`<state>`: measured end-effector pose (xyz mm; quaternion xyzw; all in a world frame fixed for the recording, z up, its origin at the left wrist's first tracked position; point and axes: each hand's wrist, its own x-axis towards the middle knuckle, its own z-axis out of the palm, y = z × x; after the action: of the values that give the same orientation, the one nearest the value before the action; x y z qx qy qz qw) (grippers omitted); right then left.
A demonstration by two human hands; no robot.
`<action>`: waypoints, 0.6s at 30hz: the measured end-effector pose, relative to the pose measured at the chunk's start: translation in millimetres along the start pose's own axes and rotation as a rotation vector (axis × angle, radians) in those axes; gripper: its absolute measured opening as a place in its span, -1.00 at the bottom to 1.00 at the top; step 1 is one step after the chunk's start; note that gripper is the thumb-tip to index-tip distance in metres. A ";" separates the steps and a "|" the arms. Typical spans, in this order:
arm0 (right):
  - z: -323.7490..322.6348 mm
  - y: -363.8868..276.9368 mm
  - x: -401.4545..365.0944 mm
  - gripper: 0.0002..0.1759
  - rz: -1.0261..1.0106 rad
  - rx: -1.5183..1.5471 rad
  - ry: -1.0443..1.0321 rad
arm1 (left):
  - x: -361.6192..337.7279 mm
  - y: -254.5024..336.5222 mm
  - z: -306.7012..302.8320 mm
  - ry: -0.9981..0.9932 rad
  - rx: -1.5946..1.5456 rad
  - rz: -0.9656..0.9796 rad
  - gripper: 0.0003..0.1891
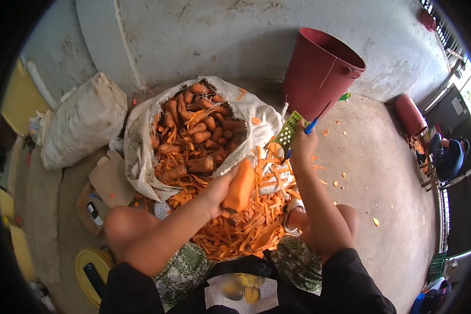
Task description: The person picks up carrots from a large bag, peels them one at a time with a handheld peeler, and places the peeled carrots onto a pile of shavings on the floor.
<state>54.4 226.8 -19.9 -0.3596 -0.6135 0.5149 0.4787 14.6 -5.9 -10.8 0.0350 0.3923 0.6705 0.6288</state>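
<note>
A large peeled carrot [239, 188] is in my left hand [218, 194], fingers wrapped round its side, above the heap of orange peelings [240, 230] between my legs. My right hand [303, 146] is closed on a blue-handled peeler [311, 126], up and to the right of the carrot; its working end is partly hidden by the hand. A green perforated piece [286, 131] shows just beside the right fingers. Ahead stands an open white sack [136, 141] full of unpeeled carrots [204, 125], with long peel strips hanging at its near edge.
A tall dark red bin [314, 78] stands by the wall, behind my right hand. To the left are a stuffed white sack [83, 123], an open cardboard box [86, 206] and a yellow bucket lid [86, 267]. Another person [447, 157] sits far right near a red barrel [410, 115].
</note>
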 end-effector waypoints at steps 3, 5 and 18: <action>9.8 -45.5 -45.7 -0.78 0.077 0.067 -0.202 | 2.8 4.0 -1.2 0.104 -0.060 0.006 -0.60; 10.6 -60.8 -67.2 -0.80 0.101 0.034 -0.290 | 15.5 -2.5 -14.0 0.136 -0.152 0.053 -0.63; 14.4 -52.9 -99.1 -0.79 -0.030 -0.014 -0.410 | 20.2 -0.4 -0.6 -0.037 -0.253 0.076 -0.67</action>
<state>71.3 118.9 10.1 -0.2415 -0.7069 0.5659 0.3489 10.4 11.4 -20.5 -0.0172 0.2913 0.7370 0.6096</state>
